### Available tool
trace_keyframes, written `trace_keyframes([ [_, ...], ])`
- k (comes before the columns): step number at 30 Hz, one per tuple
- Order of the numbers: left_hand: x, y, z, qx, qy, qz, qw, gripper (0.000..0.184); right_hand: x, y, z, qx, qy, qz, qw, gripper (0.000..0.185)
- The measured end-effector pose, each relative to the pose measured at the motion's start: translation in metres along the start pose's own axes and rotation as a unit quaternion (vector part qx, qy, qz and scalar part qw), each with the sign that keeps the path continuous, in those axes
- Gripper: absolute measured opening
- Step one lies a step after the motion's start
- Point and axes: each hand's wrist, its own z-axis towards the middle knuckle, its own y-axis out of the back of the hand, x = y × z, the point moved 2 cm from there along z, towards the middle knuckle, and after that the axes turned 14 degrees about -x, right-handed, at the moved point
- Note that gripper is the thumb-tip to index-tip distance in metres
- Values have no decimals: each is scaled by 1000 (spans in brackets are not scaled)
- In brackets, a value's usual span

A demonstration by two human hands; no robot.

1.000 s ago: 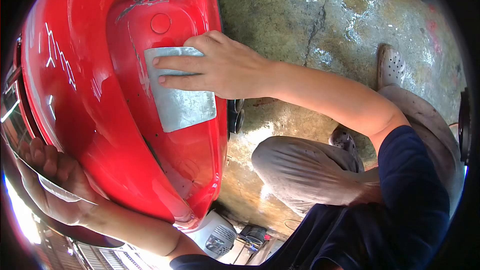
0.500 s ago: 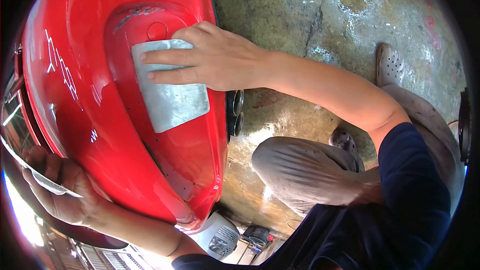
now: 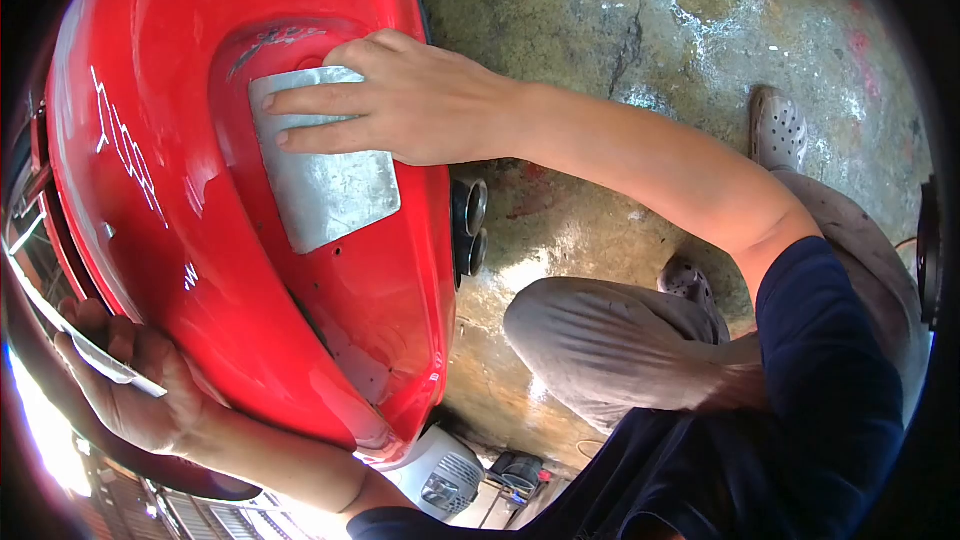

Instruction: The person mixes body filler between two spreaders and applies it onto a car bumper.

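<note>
My right hand (image 3: 425, 105) holds a thin grey rectangular sheet (image 3: 335, 190) against the recess of a red car bumper (image 3: 215, 240). Two fingers stretch over the sheet's face, the other fingers are bent at its upper edge, and the thumb is hidden. At the lower left, beside the bumper's outer curve, my left hand (image 3: 145, 390) is closed round a thin pale plate (image 3: 105, 362), seen nearly edge-on. Scuffed paint (image 3: 275, 38) shows above the grey sheet, and a small dark hole lies just below it.
Two exhaust tips (image 3: 472, 225) stick out at the bumper's right edge. My bent knee (image 3: 590, 340) and shoes (image 3: 780, 130) are over the stained concrete floor (image 3: 540, 20). A grey-white device (image 3: 440, 475) and a black container (image 3: 515, 472) stand at the bottom.
My right hand and the grey sheet have moved left and slightly up across the red recess, now covering most of the round mark. My left hand has shifted slightly with its pale plate.
</note>
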Motion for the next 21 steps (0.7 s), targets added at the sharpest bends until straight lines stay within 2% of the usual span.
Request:
trace_keyframes([
  [4,-9,13,-1,-89,-41,35,995,44,-2,-10,0,-14,-11,22,1000,61],
  [6,-11,18,-2,-87,-39,47,994,45,-3,-10,-2,-11,-11,23,1000,62],
  [10,-10,26,4,39,28,4,999,52,-4,-2,-2,15,-5,-5,1000,61],
  [12,-5,16,7,-93,-12,63,994,54,-5,2,-1,7,-4,-8,1000,61],
  [13,4,-13,3,-246,-66,127,959,55,-4,4,-1,3,-4,-9,1000,61],
  [15,5,-16,0,-260,-82,122,954,56,-5,3,2,-6,3,0,1000,62],
  [16,2,-4,3,-124,-41,54,990,56,-6,2,2,-11,5,5,1000,62],
  [18,-3,12,3,-116,-45,48,991,55,-7,-4,5,-11,2,4,1000,64],
  [19,3,-18,-1,-244,-91,110,959,55,-8,-6,4,-11,2,4,1000,64],
  [21,4,-18,-2,-254,-99,125,954,54,-9,-9,1,6,-19,21,1000,66],
])
